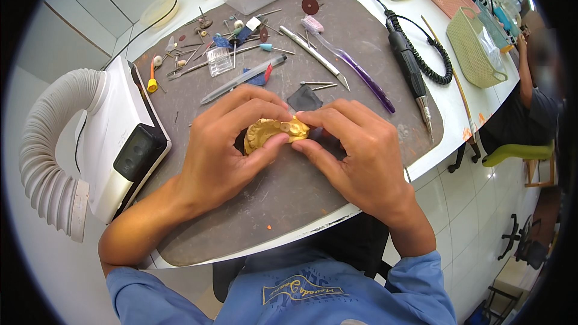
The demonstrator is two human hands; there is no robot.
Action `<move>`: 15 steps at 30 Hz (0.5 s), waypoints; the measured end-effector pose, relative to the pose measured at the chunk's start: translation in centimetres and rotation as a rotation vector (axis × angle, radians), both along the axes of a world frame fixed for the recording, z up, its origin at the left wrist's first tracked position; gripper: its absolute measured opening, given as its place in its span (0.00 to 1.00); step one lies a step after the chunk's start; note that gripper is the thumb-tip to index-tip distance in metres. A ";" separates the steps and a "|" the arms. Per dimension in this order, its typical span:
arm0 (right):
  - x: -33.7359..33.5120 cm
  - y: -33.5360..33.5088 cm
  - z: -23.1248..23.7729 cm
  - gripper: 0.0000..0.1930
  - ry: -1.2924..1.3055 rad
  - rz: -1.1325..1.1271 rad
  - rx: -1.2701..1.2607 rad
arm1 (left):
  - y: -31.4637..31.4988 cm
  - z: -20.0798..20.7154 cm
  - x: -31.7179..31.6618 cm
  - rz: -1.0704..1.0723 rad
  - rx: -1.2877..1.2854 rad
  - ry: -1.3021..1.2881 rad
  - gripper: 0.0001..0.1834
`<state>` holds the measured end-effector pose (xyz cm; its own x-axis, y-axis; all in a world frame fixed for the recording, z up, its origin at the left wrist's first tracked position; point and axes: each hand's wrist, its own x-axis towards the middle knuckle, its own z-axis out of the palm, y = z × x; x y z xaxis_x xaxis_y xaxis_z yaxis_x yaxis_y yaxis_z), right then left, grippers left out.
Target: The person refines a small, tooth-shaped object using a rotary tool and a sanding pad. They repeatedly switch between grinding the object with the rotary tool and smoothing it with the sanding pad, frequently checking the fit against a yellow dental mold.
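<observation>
Between both hands, just above the brown mat, is a yellow dental cast (257, 135) with a row of teeth along its curve. My left hand (232, 138) grips its left side, fingers over the far edge and thumb on the near side. The fingers and thumb of my right hand (355, 147) pinch the cast's right end. A small pale tooth-shaped piece shows on the cast between my fingertips; whether it is separate, I cannot tell. Just beyond the hands lie a dark grey square piece (305, 99) and thin metal burs (319, 83).
A craft knife (316, 57), purple toothbrush (355, 66) and rotary handpiece (410, 66) lie beyond my hands. Scattered burs and a clear box (220, 61) are farther left. A white machine with a ribbed hose (54, 138) stands left. Baskets (472, 48) line the far right; a person sits beyond.
</observation>
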<state>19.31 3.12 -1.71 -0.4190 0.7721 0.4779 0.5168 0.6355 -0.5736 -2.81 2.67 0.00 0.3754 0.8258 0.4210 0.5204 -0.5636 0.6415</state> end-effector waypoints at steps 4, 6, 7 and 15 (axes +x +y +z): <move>0.3 -0.1 0.6 0.14 0.071 -0.008 -0.023 | 0.1 -0.5 -0.2 0.012 -0.074 -0.043 0.11; 1.4 0.7 2.2 0.14 0.114 -0.128 -0.111 | -0.1 -0.1 -0.1 0.039 -0.113 -0.061 0.10; 2.2 1.1 3.0 0.15 0.121 -0.190 -0.158 | -0.4 -0.1 0.1 0.050 -0.138 -0.083 0.10; 2.2 5.4 3.6 0.14 -0.337 0.213 0.098 | -1.3 0.3 -0.7 0.044 -0.165 -0.032 0.13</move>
